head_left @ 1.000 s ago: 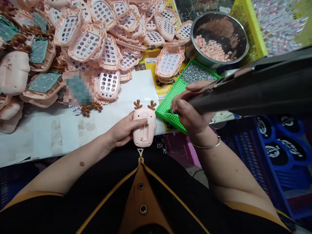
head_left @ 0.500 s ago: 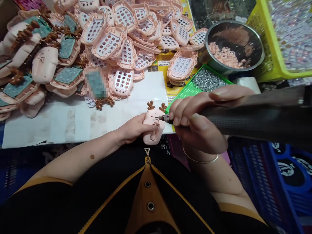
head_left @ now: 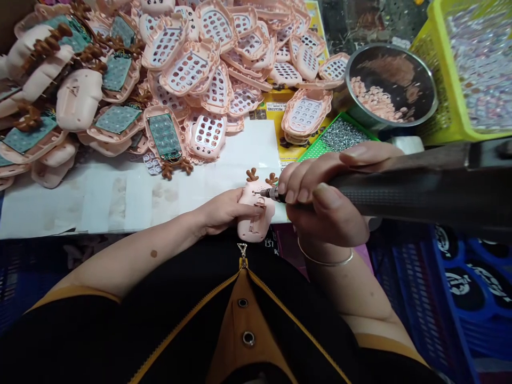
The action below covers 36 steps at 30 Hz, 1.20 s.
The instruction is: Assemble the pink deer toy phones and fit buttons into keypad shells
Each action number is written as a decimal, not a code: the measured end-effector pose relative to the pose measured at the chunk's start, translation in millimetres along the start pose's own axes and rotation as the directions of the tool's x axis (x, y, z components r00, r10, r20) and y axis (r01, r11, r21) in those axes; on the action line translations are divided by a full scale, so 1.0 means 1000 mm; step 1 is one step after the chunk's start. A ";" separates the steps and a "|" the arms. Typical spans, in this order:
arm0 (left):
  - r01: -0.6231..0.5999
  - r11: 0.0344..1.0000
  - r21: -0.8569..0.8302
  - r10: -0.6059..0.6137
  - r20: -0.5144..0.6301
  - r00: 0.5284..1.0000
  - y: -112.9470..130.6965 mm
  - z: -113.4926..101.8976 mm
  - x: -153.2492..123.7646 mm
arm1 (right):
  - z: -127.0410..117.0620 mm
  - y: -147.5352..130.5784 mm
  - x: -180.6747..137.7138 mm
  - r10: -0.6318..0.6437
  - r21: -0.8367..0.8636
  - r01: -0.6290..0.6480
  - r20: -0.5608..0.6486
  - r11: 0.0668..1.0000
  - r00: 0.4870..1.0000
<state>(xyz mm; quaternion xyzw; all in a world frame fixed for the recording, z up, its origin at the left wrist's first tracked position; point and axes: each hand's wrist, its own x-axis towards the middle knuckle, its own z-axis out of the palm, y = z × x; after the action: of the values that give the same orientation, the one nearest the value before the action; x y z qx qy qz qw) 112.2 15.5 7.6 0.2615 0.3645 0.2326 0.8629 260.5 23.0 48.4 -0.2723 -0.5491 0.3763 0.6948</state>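
Note:
My left hand (head_left: 228, 209) is closed on a pale pink toy phone (head_left: 256, 226) with brown antlers, its back facing up and my thumb lying across the battery slot. My right hand (head_left: 326, 200) wraps round a dark electric screwdriver (head_left: 408, 184), held almost level. The driver's thin bit points left over the upper part of the toy's back, close to a small hole there; whether it touches is too fine to tell. Behind my right hand lies a green tray (head_left: 316, 149) of small metal screws (head_left: 346, 133), partly covered by that hand.
Pink front shells with white keypads (head_left: 186, 69) are heaped at the back. Antlered back shells with green circuit boards (head_left: 164, 136) pile up at left. A steel bowl (head_left: 432, 101) holds small pink parts. A yellow basket (head_left: 440, 80) stands right, above blue crates (head_left: 424, 298).
The driver's bit has shifted slightly left across the toy's upper back, towards the small hole. Both hands keep their hold, and the whole view has moved a little.

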 end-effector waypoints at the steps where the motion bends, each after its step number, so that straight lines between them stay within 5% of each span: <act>1: 0.002 1.000 -0.009 -0.002 0.011 1.000 0.000 0.000 0.000 | 0.001 0.000 0.000 0.012 0.005 -0.012 -0.015 1.000 1.000; 16: 0.013 0.998 -0.057 -0.010 0.050 0.999 -0.001 -0.003 0.001 | 0.005 0.009 0.003 -0.080 0.071 0.081 -0.020 0.994 0.997; 24: -0.015 1.000 0.022 0.014 0.050 0.999 -0.003 -0.005 0.001 | -0.005 0.028 0.002 0.078 -0.036 -0.074 0.154 0.997 0.985; 36: -0.059 0.996 0.065 0.058 0.030 0.998 -0.004 -0.005 0.000 | -0.008 0.035 0.004 -0.043 0.117 -0.007 0.423 0.993 0.905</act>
<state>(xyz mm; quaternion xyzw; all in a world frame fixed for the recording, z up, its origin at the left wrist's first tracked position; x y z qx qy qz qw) 109.5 13.8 2.6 0.3035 0.3519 0.2419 0.8518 260.8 46.4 21.2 -0.1381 -0.6669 0.4512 0.5768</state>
